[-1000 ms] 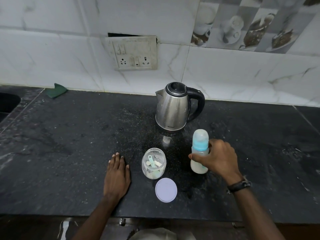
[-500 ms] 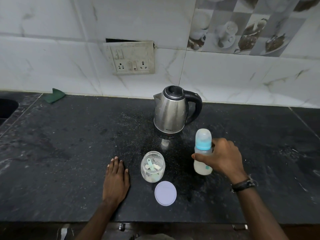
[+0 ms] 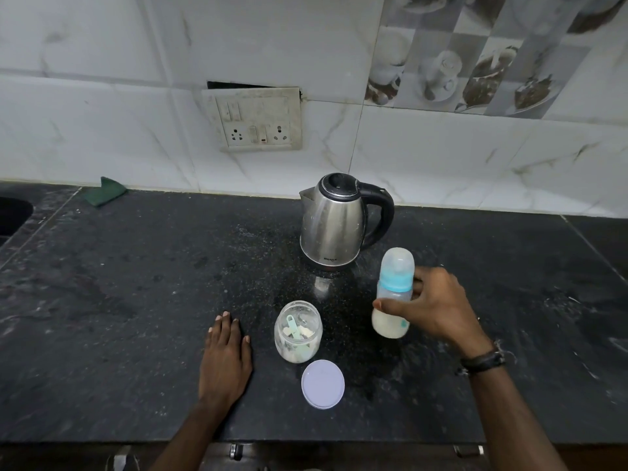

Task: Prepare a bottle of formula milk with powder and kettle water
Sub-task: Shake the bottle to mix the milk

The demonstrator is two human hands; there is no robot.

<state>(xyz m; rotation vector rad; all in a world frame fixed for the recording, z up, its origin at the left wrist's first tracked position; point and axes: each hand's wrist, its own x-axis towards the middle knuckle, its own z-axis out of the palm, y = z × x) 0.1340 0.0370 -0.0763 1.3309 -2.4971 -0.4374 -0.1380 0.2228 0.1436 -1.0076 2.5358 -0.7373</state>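
A capped baby bottle [image 3: 394, 287] with a blue collar and whitish milk in its lower part stands upright, gripped around its middle by my right hand [image 3: 438, 307]. Behind it sits a steel kettle [image 3: 334, 226] with a black handle and closed lid. An open glass jar [image 3: 298, 331] holds powder and a pale green scoop. Its round white lid [image 3: 323, 384] lies flat in front of it. My left hand [image 3: 226, 358] rests palm down on the black counter [image 3: 119, 300], left of the jar, holding nothing.
A switch and socket plate [image 3: 256, 119] is on the tiled wall above the kettle. A green cloth [image 3: 103, 191] lies at the back left by the wall. A sink edge [image 3: 13, 212] shows at the far left. The counter's front edge runs along the bottom.
The bottle in my right hand has risen slightly and shifted a little right. My left hand stays flat on the counter. The camera has tilted a bit.
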